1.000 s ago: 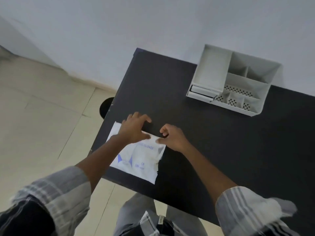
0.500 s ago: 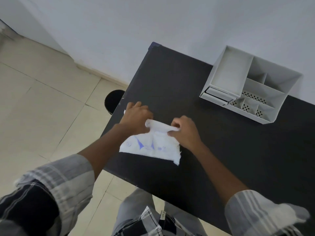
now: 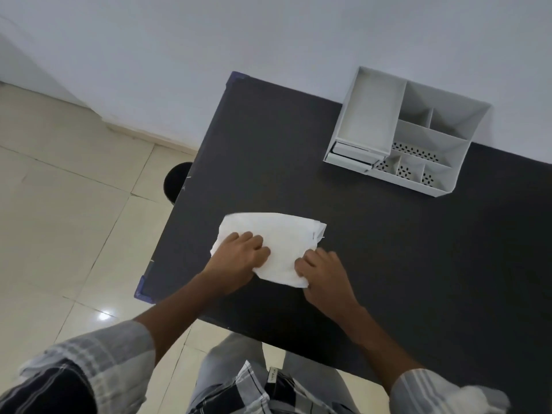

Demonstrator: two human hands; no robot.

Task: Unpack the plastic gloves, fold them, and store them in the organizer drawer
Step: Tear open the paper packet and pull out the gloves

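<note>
Wide bare stretch of dark counter (image 3: 403, 249) lies open between the white glove packet (image 3: 280, 237) and the white organizer (image 3: 406, 135), nothing standing in that lane. The organizer sits at the far edge against the wall (image 3: 268, 34), closing off passage behind it. Left of the packet the counter ends quickly, dropping to tiled floor (image 3: 59, 204). The right side runs clear too.

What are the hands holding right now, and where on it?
Both hold the glove packet: left hand at its near-left edge, right hand at its near-right corner.
</note>
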